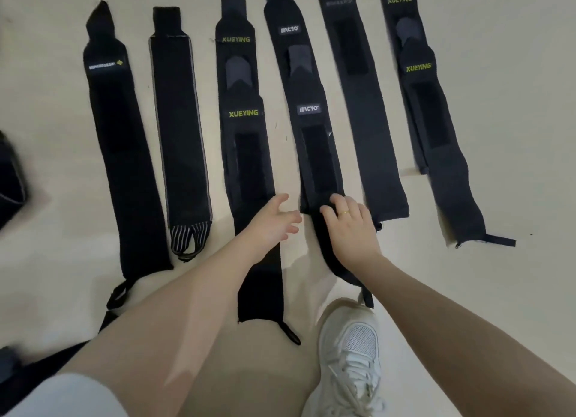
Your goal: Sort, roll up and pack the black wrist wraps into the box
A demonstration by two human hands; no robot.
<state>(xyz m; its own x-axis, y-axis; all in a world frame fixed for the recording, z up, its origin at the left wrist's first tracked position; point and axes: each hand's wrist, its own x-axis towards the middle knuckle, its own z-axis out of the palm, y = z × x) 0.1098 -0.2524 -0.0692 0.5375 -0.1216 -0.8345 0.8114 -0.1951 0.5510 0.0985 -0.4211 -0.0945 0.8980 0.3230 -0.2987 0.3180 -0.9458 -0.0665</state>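
Sorting's done: wraps lie in rows on the floor [514, 111]. Your right hand [352, 226] presses spread fingers on the IIACYO wrap [318, 155]; left hand [271, 220] hovers open. Next: roll it tight from the near end.

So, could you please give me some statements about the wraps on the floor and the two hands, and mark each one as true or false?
1. The right hand rests on the near part of the wrap with white logo patches. True.
2. The left hand grips a rolled-up wrap. False: its fingers are spread and hold nothing; it hovers at the wrap with yellow-green lettering.
3. The wraps lie flat in a row, side by side. True.
4. The wrap with grey edge stripes lies at the far right. False: it is second from the left.
5. A white shoe shows near the bottom. True.
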